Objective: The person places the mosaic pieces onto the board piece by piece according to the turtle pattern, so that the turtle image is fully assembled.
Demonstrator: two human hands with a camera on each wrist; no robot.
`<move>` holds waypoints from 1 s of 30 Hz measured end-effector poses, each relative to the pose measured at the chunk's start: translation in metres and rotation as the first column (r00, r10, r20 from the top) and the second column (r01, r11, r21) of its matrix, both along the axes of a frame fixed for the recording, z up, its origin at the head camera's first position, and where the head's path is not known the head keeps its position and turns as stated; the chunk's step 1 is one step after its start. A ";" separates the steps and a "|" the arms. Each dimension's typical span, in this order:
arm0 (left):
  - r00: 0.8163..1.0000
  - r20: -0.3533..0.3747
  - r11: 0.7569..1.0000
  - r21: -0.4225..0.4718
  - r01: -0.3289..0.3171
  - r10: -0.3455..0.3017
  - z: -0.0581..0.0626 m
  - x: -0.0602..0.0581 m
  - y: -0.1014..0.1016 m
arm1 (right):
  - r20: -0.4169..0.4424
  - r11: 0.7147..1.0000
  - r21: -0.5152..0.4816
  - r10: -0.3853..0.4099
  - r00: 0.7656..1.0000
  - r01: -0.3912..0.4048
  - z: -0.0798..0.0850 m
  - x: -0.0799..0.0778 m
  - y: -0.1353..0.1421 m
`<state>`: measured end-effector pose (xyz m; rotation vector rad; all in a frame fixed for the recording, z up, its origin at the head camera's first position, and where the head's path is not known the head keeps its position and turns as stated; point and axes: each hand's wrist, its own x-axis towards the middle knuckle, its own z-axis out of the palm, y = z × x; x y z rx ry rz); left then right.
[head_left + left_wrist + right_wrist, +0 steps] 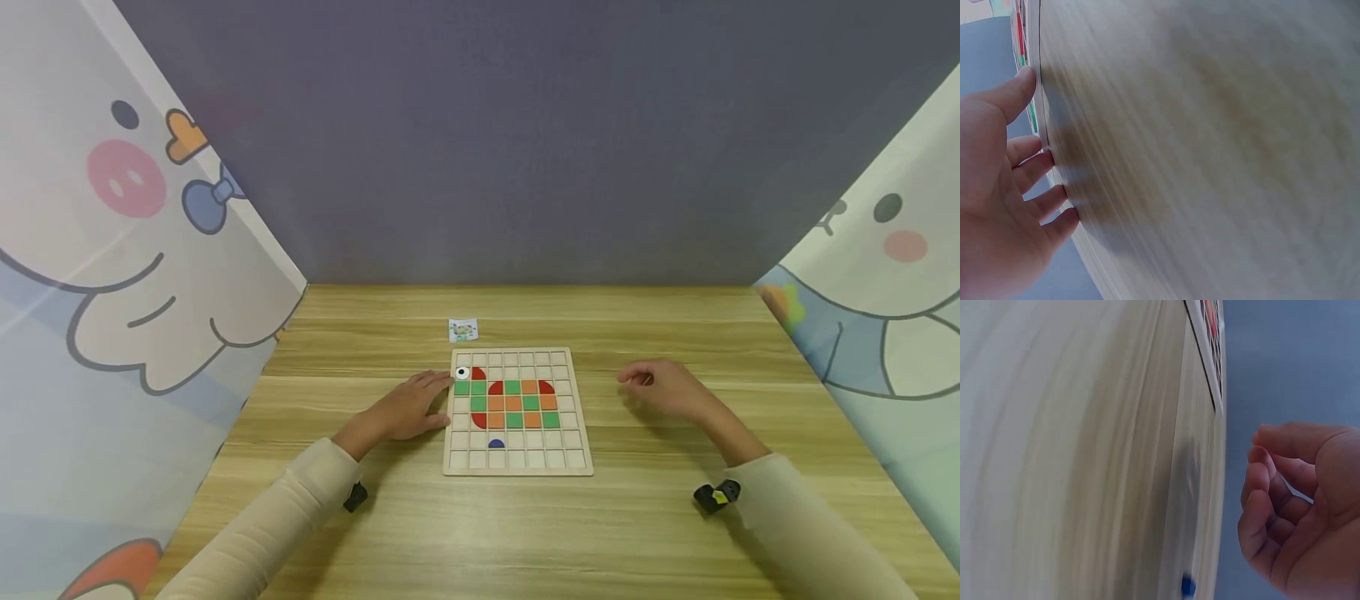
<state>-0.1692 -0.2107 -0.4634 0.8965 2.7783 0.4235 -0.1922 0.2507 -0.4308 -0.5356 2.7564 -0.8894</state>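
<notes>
A wooden grid board [576, 458] lies on the table, bearing green, orange and red pieces, a round eye piece [462, 373] and a blue half-round piece [497, 444]. At its left edge, my left hand [408, 408] rests with fingers extended, thumb and fingertips touching the rim. My right hand [666, 390] hovers over the table to the right of the board. Its fingers are loosely curled, thumb tip close to the index fingertip, and nothing shows between them. In the right wrist view, a small blue thing [1188, 585] sits on the table beyond this hand.
A small picture card [463, 330] lies behind the board's upper left corner. The wooden table [480, 533] meets a dark grey panel [525, 167] at the back. Cartoon-printed panels [97, 250] stand at both sides.
</notes>
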 end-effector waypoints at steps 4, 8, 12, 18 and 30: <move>1.000 -0.002 1.000 -0.007 0.002 -0.002 -0.001 -0.001 0.000 | -0.024 0.999 0.012 -0.052 0.998 0.052 0.001 0.002 0.021; 1.000 0.004 1.000 -0.007 0.000 0.000 0.000 -0.001 0.001 | -0.035 0.996 0.023 -0.086 0.996 0.087 -0.001 0.001 0.039; 1.000 0.012 1.000 -0.006 -0.008 0.008 0.001 0.000 0.001 | -0.036 0.993 0.031 -0.113 0.993 0.114 -0.004 0.000 0.053; 1.000 0.021 1.000 -0.007 -0.013 0.013 0.003 0.000 0.001 | -0.036 0.987 0.063 -0.143 0.989 0.146 -0.006 0.003 0.072; 1.000 0.026 1.000 -0.015 -0.018 0.018 0.001 0.000 0.000 | -0.026 0.980 0.145 -0.137 0.990 0.139 -0.011 0.009 0.094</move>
